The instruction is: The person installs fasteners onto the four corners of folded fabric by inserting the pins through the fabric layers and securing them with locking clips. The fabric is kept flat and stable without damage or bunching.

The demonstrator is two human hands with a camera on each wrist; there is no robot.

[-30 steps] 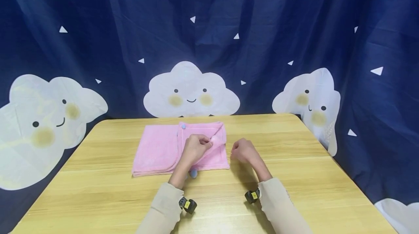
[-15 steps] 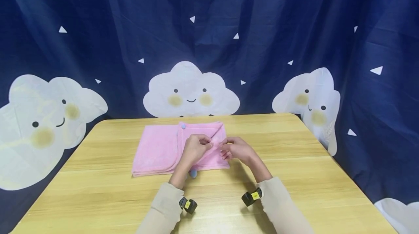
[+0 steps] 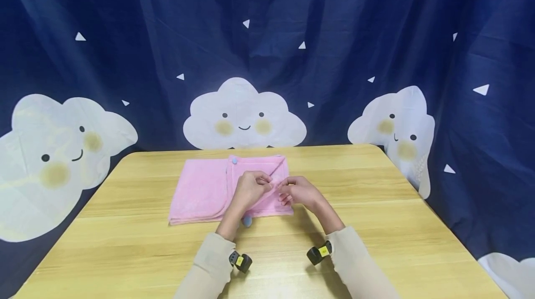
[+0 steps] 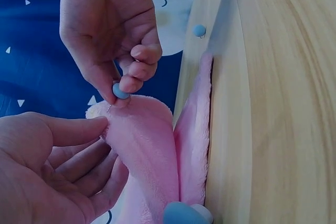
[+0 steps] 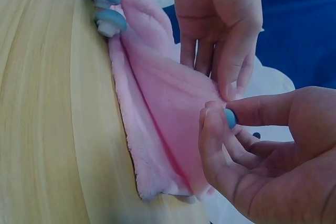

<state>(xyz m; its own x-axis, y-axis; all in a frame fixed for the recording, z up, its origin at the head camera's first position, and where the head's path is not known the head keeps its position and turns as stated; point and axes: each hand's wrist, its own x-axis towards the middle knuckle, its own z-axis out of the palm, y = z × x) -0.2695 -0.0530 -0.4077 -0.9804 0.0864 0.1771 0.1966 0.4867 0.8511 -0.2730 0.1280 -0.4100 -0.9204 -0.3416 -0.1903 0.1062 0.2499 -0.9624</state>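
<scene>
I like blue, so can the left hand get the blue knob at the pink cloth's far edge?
Probably yes: the left hand is near that blue knob, with only pink plush cloth between them. But it pinches that cloth, so it may need to let go first.

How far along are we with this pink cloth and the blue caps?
Looks done: the pink cloth lies folded, a blue cap at its far edge. In hand: the left hand holds a raised flap; the right hand pinches another cap beside it. Probably left: fastening that one; a separate cap lies on the table.
</scene>
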